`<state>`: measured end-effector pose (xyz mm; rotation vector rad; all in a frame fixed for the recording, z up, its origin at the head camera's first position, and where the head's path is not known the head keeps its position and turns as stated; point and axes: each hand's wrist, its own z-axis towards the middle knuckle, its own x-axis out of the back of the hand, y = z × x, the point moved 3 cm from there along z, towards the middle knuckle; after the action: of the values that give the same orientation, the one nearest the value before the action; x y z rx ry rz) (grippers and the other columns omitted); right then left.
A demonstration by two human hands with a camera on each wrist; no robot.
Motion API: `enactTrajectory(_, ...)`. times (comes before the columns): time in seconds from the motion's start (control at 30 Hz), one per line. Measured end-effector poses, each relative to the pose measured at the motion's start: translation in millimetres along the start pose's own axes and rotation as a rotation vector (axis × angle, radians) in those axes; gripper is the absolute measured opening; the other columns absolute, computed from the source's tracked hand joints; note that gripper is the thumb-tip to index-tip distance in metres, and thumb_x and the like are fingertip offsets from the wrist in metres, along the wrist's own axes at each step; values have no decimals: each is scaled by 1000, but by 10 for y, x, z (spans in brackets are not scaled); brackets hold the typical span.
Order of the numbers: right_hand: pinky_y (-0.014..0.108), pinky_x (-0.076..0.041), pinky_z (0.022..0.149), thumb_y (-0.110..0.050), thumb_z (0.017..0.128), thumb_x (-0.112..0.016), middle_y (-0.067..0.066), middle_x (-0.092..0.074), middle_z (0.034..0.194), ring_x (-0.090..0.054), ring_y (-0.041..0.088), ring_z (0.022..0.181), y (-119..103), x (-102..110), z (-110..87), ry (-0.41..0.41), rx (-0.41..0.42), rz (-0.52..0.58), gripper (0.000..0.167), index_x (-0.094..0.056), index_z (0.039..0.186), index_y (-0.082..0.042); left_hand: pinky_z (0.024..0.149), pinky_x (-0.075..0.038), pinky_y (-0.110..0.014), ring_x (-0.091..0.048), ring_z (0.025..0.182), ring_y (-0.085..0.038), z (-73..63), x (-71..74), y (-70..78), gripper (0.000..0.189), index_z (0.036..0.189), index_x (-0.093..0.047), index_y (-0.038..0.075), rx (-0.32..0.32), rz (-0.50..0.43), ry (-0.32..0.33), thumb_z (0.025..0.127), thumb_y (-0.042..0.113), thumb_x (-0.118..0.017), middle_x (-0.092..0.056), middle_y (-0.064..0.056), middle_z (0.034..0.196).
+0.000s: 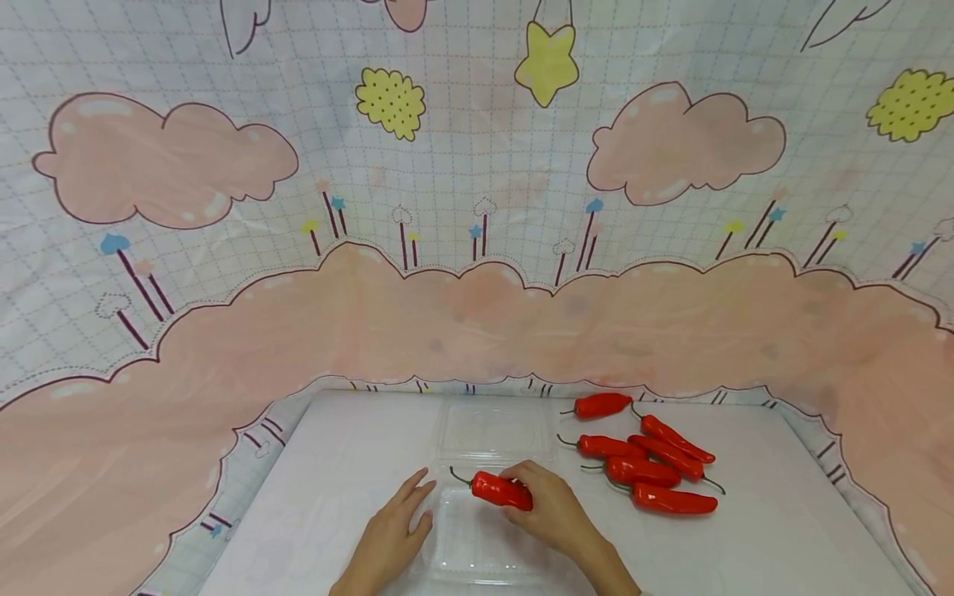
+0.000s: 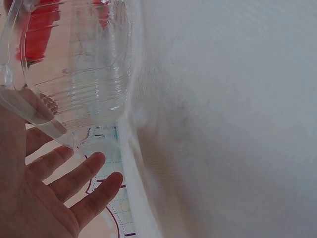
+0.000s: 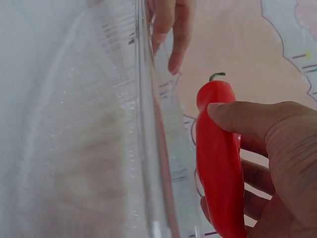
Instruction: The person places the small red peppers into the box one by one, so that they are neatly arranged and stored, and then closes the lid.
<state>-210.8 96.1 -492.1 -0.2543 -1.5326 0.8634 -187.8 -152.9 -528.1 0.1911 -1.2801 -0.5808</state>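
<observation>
A glossy red chili pepper (image 1: 501, 490) with a green stem is held by my right hand (image 1: 547, 509), over the near half of a clear plastic clamshell box (image 1: 477, 571). The right wrist view shows the thumb on one side of the pepper (image 3: 218, 148) and the other fingers behind it. The box lies opened flat, its lid (image 1: 494, 430) on the far side. Beside the box's left edge is my left hand (image 1: 391, 530), fingers extended and holding nothing. In the left wrist view that hand (image 2: 64, 193) is spread next to the clear box wall (image 2: 94, 94).
Several more red peppers (image 1: 674, 499) lie in a loose group on the white table (image 1: 320, 463), right of the box. A cloth backdrop (image 1: 477, 323) printed with clouds and stars rises behind the table.
</observation>
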Motion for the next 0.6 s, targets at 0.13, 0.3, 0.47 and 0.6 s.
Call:
enactTrajectory(0.13,39,-57,89,-26,79,-81,-6,-66,114,-59,13,99,5,-48,24,-13,-26,11,43,-65,119,-22,89,-56,-47,-66,115,-26,-8,4,-2,42,131,-63,13,2,3,-5,89,17,-66,-52,-3,148)
enactTrajectory(0.3,41,-56,90,-25,79,-81,-6,-66,113,-59,14,100,13,-99,54,-8,-21,-5,43,-66,119,-21,90,-55,-47,-66,115,-26,-10,13,1,42,131,-62,13,-1,5,-4,90,17,-66,-52,-3,148)
enactTrajectory(0.47,41,-56,90,-23,79,-81,-5,-67,114,-59,14,100,22,-150,92,-3,-10,-40,43,-66,119,-20,90,-55,-47,-66,114,-25,-5,16,1,42,132,-62,13,0,5,-7,90,17,-66,-51,-3,148)
enactTrajectory(0.6,42,-56,91,-23,79,-82,-4,-67,113,-59,15,100,16,-187,123,-9,-20,-49,43,-66,118,-19,91,-55,-47,-66,114,-25,0,2,-5,43,132,-62,14,3,7,-7,90,17,-66,-51,-2,148)
